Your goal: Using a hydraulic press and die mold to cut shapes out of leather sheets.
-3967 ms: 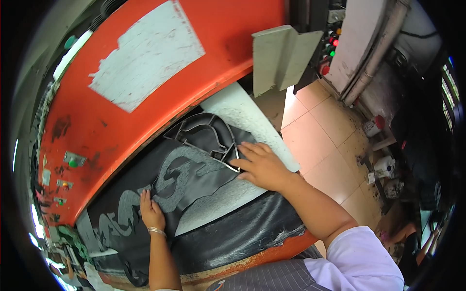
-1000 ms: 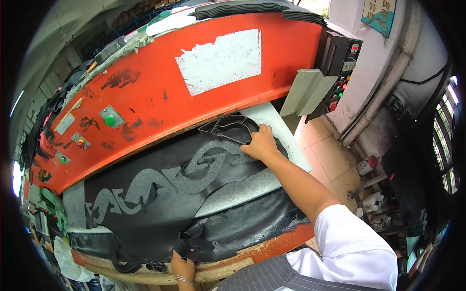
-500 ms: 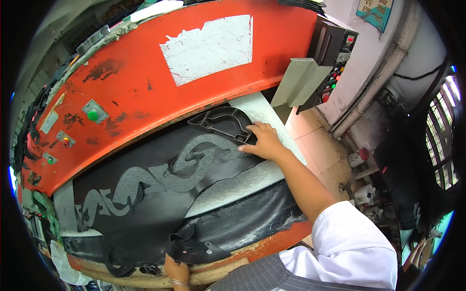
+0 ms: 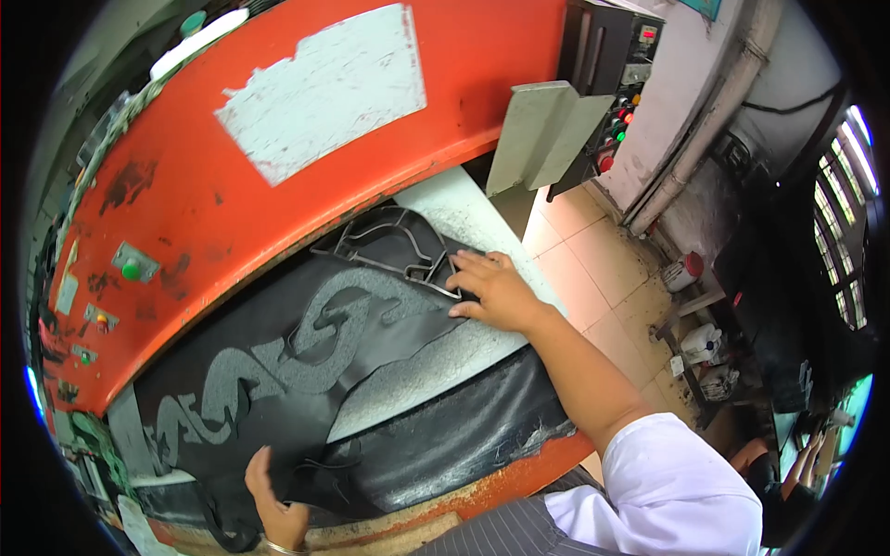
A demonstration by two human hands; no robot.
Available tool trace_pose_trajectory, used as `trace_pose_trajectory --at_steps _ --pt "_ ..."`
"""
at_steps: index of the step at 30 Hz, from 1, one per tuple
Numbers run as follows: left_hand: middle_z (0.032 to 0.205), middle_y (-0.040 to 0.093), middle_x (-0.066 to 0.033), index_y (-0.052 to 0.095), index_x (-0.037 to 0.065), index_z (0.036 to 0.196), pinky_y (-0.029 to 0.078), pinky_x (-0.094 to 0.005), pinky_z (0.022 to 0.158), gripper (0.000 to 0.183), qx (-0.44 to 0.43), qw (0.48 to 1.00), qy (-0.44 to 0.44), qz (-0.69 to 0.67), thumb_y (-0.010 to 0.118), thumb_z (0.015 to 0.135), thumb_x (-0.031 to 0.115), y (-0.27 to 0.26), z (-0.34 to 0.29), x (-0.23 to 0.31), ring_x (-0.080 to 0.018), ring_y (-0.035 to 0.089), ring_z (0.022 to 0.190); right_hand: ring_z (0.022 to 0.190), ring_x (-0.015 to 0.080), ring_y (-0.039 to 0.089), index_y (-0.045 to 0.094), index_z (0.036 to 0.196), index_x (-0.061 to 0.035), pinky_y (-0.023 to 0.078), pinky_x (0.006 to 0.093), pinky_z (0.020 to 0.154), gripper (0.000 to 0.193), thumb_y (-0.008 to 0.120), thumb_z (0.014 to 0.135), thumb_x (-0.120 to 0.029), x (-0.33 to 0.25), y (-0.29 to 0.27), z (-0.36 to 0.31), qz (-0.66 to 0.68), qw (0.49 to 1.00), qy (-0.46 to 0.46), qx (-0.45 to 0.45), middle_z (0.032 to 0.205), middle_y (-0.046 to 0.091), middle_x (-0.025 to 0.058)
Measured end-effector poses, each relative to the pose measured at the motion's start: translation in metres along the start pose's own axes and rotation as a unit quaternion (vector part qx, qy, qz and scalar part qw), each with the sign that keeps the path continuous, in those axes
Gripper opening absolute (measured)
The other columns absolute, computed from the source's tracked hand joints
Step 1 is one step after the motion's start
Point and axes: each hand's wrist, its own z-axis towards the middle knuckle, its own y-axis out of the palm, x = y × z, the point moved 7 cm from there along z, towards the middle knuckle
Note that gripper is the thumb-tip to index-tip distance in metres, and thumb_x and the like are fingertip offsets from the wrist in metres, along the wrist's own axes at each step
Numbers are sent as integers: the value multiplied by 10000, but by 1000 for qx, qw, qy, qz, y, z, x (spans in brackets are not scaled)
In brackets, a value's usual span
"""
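My right hand (image 4: 498, 293) rests at the right end of a metal cutting die (image 4: 399, 248). Its fingers are stretched over the die's edge, and the thumb lies apart on the black sheet below. The thin-walled, curved die lies on a black leather-like sheet (image 4: 269, 301) with rows of cut-out shapes, where the grey cutting board (image 4: 329, 320) shows through. Low in the view, my left hand (image 4: 275, 505) is open and holds nothing, fingers up and thumb apart. It is close to the sheet's drooping front edge and loose black scraps (image 4: 338, 486).
An orange press beam (image 4: 464, 88) spans the far side, with a green button (image 4: 131, 269) at its left. A grey metal plate (image 4: 547, 134) juts out at the right. Behind it stands a control box (image 4: 621, 120). A red-lidded container (image 4: 683, 271) is farther right.
My left hand has let go of the black scrap and moved left, its fingers now apart. The right hand stays at the die's end. The whole view has shifted.
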Motion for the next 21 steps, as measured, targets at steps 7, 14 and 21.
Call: trace_pose_trajectory --at_steps 7,14,21 --pt "1494 321 -231 435 11 1400 199 -482 1134 956 -440 881 152 -81 827 632 424 47 110 74 -369 287 1395 1360 262 392 586 1120 -189 248 521 1097 334 629 861 -395 -12 -1 12 11 1000 -8 9 1368 521 128" --pt "1408 462 -221 376 -56 1408 318 -362 1089 628 -29 994 49 -97 601 831 49 121 278 16 -295 432 1323 1380 253 361 607 1111 -200 229 517 1112 297 611 871 -375 -17 -5 22 23 1000 7 0 1384 502 134" --pt "1426 449 -197 374 -69 1397 320 -338 1093 502 24 996 82 -38 455 909 13 136 319 4 -268 428 1331 1374 273 374 603 1099 -181 215 527 1117 259 584 890 -333 -17 -17 31 58 998 -1 2 1386 499 168"
